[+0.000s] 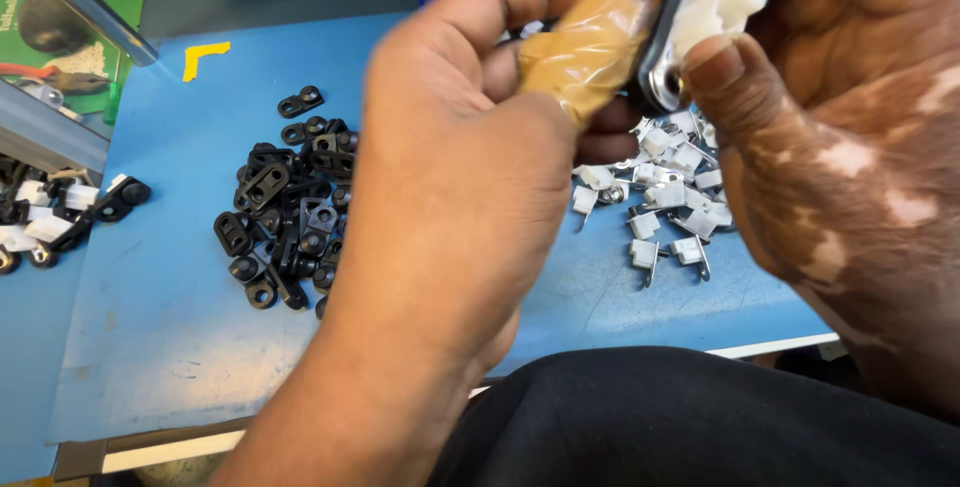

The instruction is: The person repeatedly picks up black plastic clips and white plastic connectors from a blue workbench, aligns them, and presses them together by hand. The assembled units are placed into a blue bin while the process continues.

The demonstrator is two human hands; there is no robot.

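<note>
A tan rubbery finger cot [585, 47], thin and slightly translucent, covers a finger of the left hand [450, 177]. The right hand [850, 147] holds a white plastic clip [722, 2], matt, on a shiny metal tab [660, 67]. Glossy black plastic clips [290, 217] are piled on the smooth blue bench mat [170, 317], scuffed pale near its front edge. White plastic clips with metal pins [670, 197] lie near the right edge.

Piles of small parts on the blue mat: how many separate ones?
3: black pieces centre-left, white clips between the hands, a mixed heap at the left edge. Hands may hide more.
</note>
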